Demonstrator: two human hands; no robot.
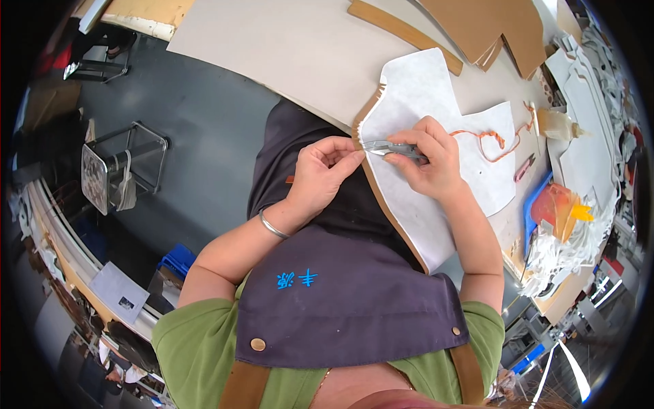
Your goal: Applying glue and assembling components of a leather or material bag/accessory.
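A white-faced panel (422,88) with a brown turned edge lies partly on the table and partly over my lap. Short notches run along its curved brown edge near the upper corner. My left hand (319,174) pinches that edge between thumb and fingertips. In my right hand (434,163) is a pair of small grey thread snips (381,147), its metal blades pointing left at the edge beside my left fingertips. An orange cord (492,140) trails rightward across the panel from near my right hand; its attachment is hidden.
Brown sheets (487,31) and a tan strip (402,31) lie at the table's far side. To the right are a squeeze bottle (558,126), a small pink-handled tool (524,168), a blue tray (529,211) and white strips (552,262). A metal-framed stool (122,163) stands left.
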